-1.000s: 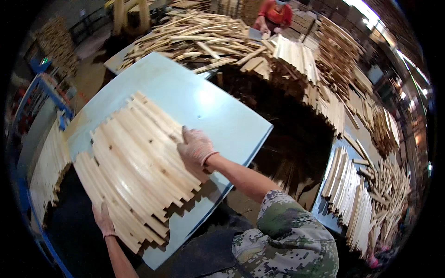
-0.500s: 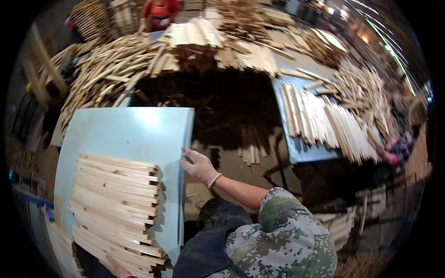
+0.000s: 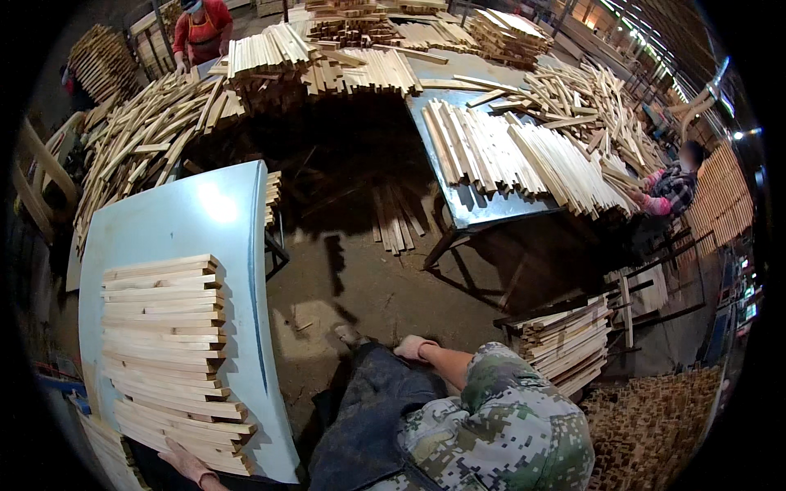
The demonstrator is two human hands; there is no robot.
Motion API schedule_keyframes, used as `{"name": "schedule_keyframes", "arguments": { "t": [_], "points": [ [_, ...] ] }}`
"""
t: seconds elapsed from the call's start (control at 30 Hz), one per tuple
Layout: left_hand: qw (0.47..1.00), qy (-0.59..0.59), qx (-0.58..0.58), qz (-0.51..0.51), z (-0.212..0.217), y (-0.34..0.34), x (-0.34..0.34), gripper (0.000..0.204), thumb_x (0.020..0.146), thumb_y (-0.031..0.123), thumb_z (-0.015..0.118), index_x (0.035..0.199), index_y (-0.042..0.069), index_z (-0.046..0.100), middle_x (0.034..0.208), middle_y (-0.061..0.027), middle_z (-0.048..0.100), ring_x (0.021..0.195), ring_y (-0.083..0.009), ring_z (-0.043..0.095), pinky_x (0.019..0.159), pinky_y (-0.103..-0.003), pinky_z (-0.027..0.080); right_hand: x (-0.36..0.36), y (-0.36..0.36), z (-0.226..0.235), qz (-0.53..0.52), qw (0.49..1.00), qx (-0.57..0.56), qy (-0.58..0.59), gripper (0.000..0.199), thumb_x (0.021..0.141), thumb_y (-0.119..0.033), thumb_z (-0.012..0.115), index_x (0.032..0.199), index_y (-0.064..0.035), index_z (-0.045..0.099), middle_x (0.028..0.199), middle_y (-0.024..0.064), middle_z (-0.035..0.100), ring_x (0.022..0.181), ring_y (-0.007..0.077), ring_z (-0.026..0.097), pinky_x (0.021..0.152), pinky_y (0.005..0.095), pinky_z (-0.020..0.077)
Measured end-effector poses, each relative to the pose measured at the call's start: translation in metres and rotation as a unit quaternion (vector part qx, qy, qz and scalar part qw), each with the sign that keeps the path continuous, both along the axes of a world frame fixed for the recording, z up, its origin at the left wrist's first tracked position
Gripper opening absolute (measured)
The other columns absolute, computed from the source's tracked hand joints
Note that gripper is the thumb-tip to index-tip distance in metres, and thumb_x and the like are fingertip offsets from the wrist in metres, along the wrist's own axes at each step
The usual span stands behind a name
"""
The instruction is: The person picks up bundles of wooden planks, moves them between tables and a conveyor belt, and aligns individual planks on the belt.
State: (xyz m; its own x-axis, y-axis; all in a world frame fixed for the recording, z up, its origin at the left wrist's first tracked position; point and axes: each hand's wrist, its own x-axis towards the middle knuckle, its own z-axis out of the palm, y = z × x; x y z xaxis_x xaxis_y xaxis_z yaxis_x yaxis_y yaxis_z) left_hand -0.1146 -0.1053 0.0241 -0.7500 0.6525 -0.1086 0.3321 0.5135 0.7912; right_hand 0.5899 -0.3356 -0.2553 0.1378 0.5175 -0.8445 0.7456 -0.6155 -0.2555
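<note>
Light wooden strips [image 3: 164,323] lie side by side on a pale blue tabletop [image 3: 176,217] at the left, their right ends uneven. My left hand [image 3: 187,462], in a pale glove, is at the near edge of this row, fingers stretched out against the nearest strips and not wrapped round any. My right hand [image 3: 412,348], also gloved, hangs beside my dark-clothed leg, away from the table. Its fingers are turned away and too small to make out, and no strip shows in it.
Another blue table [image 3: 483,213] at the right bears rows of strips and a loose heap [image 3: 585,98]. A person [image 3: 675,184] works at its far side, another [image 3: 201,33] at the back left. Stacked strips [image 3: 565,344] stand on a rack at my right; loose strips [image 3: 395,217] lie on the floor.
My right hand has left the blue table's right edge and dropped beside my leg. My left hand stays by the near strips. The view has turned to the right.
</note>
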Motion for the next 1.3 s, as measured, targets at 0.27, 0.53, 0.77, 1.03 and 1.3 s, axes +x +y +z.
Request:
{"name": "schedule_keyframes", "arguments": {
  "t": [0.27,0.53,0.77,1.03,1.3],
  "points": [
    [0.914,-0.108,0.266,-0.286,0.134,-0.024,0.220,0.070,0.110,0.042,0.056,0.159,-0.006,0.043,0.159,-0.0230,0.050,0.138,-0.0350,0.058,0.117,-0.046,0.049,0.060,-0.071,0.069,-0.193,0.981,-0.009,-0.029,0.055,0.091,-0.045,0.058,0.112,0.0024,0.076,0.117,0.0293,0.074,0.112,0.0471,0.069,0.095,0.0490,0.0522],
    [0.810,-0.173,-0.085,-0.553,0.077,-0.047,0.446,0.058,0.103,0.028,0.063,0.148,-0.009,0.058,0.139,-0.0223,0.069,0.127,-0.0306,0.066,0.112,-0.040,0.050,0.161,-0.099,0.073,-0.127,0.989,0.073,-0.035,0.042,0.098,-0.033,0.053,0.121,-0.0058,0.076,0.133,0.0216,0.071,0.122,0.0421,0.067,0.101,0.0474,0.0534],
    [0.625,-0.066,-0.211,-0.748,-0.030,-0.051,0.627,0.060,0.098,0.030,0.068,0.146,-0.005,0.061,0.146,-0.0243,0.066,0.131,-0.0303,0.066,0.114,-0.039,0.049,0.264,-0.203,0.026,-0.278,0.958,0.059,-0.041,0.038,0.094,-0.029,0.058,0.111,-0.0012,0.077,0.123,0.0222,0.075,0.118,0.0437,0.069,0.098,0.0486,0.0544],
    [0.604,-0.081,-0.260,-0.749,0.042,-0.060,0.832,0.061,0.101,0.034,0.067,0.149,-0.004,0.059,0.150,-0.0195,0.064,0.139,-0.0288,0.060,0.117,-0.038,0.045,0.332,-0.242,0.034,-0.440,0.891,0.100,-0.052,0.056,0.096,-0.042,0.060,0.134,-0.0023,0.071,0.138,0.0226,0.070,0.123,0.0404,0.068,0.106,0.0438,0.0531],
    [0.535,-0.065,-0.285,-0.792,-0.010,-0.022,0.935,0.067,0.100,0.042,0.064,0.149,-0.004,0.059,0.150,-0.0227,0.063,0.144,-0.0325,0.056,0.122,-0.037,0.040,0.412,-0.112,0.107,-0.594,0.769,0.230,0.063,0.072,0.096,-0.041,0.067,0.151,0.0041,0.057,0.156,0.0236,0.057,0.146,0.0374,0.053,0.122,0.0389,0.0401]
  ]
}}
